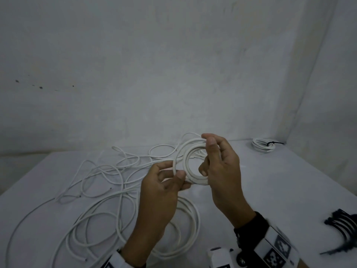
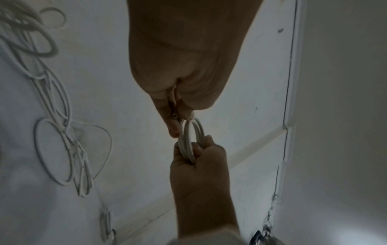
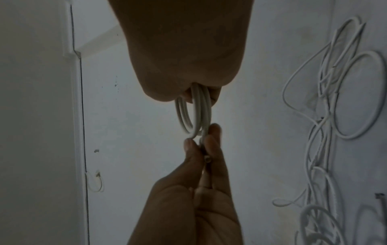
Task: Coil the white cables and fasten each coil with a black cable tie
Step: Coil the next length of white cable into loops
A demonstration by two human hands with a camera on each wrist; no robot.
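A small coil of white cable (image 1: 185, 154) hangs in the air between both hands, above the table (image 1: 270, 190). My right hand (image 1: 207, 157) grips the coil's right side, fingers curled through the ring. My left hand (image 1: 174, 169) pinches the left side between thumb and fingers. In the left wrist view, the left hand (image 2: 178, 119) pinches the cable's cut end against the coil (image 2: 186, 140), and the right hand (image 2: 196, 149) clasps the turns. The right wrist view shows the right hand (image 3: 199, 92) holding the coil (image 3: 198, 116), with the left hand (image 3: 201, 140) pinching the end.
Loose white cables (image 1: 108, 171) sprawl over the table's left half, and wider loops (image 1: 193, 213) lie under my hands. A coiled cable fastened with a black tie (image 1: 262, 146) sits at the far right corner. A bunch of black cable ties (image 1: 340, 225) lies near the right edge.
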